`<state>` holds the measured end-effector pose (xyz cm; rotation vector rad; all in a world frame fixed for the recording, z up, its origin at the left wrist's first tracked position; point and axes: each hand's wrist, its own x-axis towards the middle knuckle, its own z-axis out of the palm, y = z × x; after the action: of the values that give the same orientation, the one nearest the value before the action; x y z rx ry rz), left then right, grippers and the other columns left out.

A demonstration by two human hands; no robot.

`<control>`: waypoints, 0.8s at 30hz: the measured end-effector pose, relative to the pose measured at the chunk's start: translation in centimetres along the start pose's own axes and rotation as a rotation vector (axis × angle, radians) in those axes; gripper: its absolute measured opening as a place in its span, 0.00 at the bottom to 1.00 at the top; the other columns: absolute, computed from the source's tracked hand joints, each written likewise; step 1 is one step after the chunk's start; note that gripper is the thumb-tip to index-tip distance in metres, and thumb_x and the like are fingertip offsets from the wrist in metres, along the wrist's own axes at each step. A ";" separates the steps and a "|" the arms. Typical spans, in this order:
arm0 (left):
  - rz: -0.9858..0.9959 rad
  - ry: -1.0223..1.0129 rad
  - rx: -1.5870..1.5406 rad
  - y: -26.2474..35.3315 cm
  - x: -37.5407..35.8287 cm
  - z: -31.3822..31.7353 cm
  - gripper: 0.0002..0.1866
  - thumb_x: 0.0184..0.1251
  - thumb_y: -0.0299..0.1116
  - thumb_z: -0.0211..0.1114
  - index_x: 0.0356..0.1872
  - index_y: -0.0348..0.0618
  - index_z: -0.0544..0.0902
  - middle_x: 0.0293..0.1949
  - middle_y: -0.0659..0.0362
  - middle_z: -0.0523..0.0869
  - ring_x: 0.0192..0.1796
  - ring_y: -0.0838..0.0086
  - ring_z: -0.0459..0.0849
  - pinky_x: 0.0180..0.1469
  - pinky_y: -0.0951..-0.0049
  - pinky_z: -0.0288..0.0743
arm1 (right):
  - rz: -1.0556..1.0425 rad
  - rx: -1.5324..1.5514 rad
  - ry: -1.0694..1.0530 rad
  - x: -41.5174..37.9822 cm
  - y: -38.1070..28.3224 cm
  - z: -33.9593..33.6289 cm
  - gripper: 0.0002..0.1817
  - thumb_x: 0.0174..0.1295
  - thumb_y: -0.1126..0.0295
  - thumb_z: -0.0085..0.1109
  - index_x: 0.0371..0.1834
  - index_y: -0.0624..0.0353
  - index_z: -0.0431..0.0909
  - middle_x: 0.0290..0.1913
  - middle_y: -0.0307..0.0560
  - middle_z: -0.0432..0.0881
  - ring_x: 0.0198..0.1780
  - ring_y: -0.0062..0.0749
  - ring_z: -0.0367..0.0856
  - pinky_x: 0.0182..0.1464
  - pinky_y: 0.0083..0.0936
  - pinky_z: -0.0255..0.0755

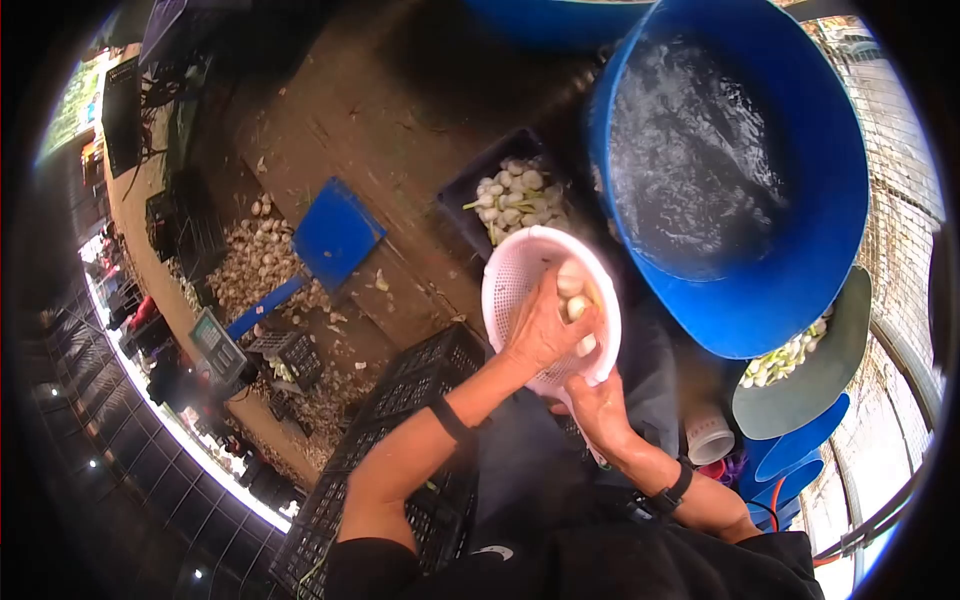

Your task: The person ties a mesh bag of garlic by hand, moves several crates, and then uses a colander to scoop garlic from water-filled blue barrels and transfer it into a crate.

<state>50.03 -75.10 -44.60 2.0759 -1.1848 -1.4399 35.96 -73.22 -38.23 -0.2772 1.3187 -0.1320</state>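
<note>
A pink perforated basket [502,290] is tilted in front of me, with several white bulbs [572,290] inside it. My left hand [550,330] reaches into the basket, its fingers curled against the bulbs. The rim nearest me is gripped by my right hand [598,410]. Just beyond the basket, a dark crate [462,190] holds more white bulbs with green stems. To the right stands a large blue tub [640,255] with churning water in it.
A blue shovel [338,232] lies by a heap of bulbs [262,250] on the floor at left. Black crates [400,400] stand beside my left arm. A green-grey tub [800,400] with pale stems and a white bucket [708,438] are at right.
</note>
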 end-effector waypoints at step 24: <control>-0.321 0.482 -0.857 -12.5 9.1 -6.9 0.47 0.68 0.67 0.54 0.76 0.40 0.56 0.69 0.40 0.69 0.65 0.53 0.75 0.56 0.60 0.78 | 0.059 -0.099 0.177 2.2 3.1 -6.1 0.29 0.62 0.74 0.54 0.67 0.65 0.60 0.52 0.53 0.81 0.43 0.37 0.86 0.32 0.29 0.84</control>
<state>62.83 -76.12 -55.64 1.8287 -0.0060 -1.1539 30.41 -71.53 -42.48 -0.3155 1.5105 -0.0424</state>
